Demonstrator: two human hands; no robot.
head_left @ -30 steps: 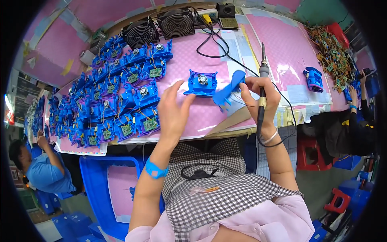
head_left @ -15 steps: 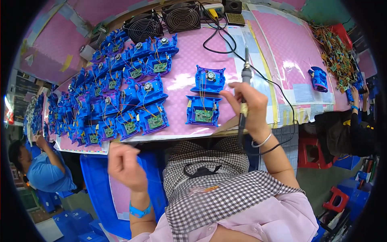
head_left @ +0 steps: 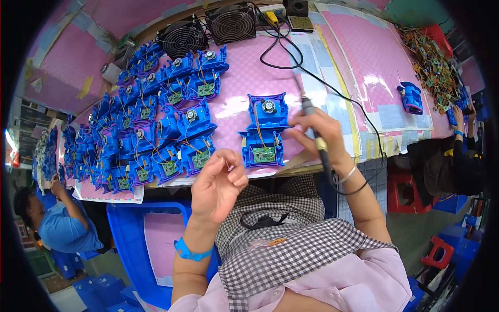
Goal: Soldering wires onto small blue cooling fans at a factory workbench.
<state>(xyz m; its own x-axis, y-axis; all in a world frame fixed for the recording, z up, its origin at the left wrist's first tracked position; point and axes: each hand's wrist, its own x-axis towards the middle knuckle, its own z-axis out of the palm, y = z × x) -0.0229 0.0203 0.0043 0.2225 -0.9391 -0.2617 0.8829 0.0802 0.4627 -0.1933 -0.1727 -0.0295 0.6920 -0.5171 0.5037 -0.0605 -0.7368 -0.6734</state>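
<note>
Ahead on the worktop (head_left: 234, 70), the housing (head_left: 267, 125) is lying nearer the right hand (head_left: 323, 130) gripping the iron (head_left: 307, 106); the left hand (head_left: 215, 190) is perhaps pinching something.

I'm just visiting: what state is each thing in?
Right hand: closed around the soldering iron.
Soldering iron: held, tip pointing away; heat unclear.
Left hand: half curled, contents unclear.
Nearest blue housing: open, wires bridging its halves.
Black fans: spinning or still, unclear.
Blue bin: open.

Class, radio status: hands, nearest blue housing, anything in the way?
Right hand gripping soldering iron. Left hand curled, contents unclear. Blue housing lying open, circuit board showing. Cable clear of it, right hand close alongside.
</note>
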